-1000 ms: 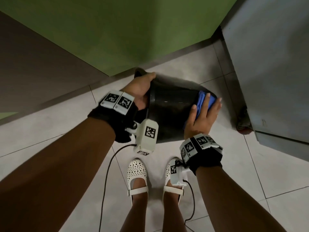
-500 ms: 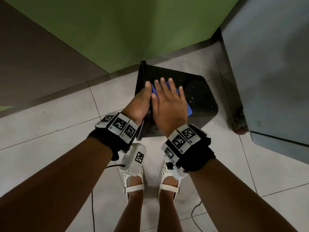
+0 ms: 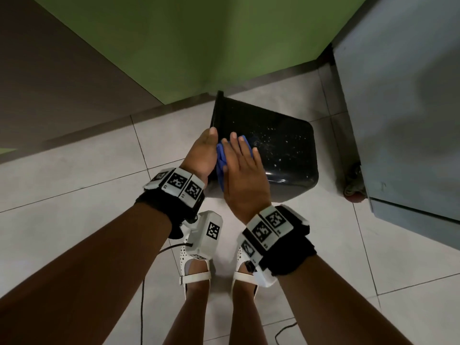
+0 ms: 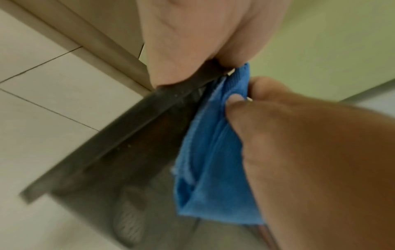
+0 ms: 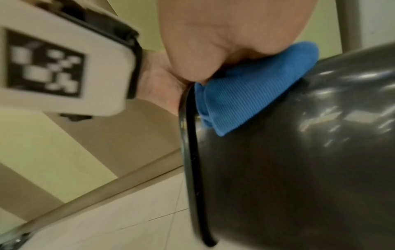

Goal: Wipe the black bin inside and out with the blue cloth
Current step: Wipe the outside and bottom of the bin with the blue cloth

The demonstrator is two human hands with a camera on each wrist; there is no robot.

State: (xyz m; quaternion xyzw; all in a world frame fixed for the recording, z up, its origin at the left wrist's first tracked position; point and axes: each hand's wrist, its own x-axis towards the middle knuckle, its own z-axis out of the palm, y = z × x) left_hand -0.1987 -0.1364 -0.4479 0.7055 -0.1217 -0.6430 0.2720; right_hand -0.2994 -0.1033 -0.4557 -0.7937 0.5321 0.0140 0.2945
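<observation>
I am gripping the rim of the black bin with my left hand at mid-frame, thumb on the rim's edge. My right hand, fingers straight and flat, is pressing the blue cloth against the bin's outer wall just beside the rim. The bin is lying tipped above the tiled floor, its mouth facing frame left, base toward the right.

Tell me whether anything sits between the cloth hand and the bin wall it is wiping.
Only the blue cloth itself: the right hand presses it flat against the black bin's outer wall near the rim. The left hand holds the rim beside it, not under it. Nothing else visible intervenes.
</observation>
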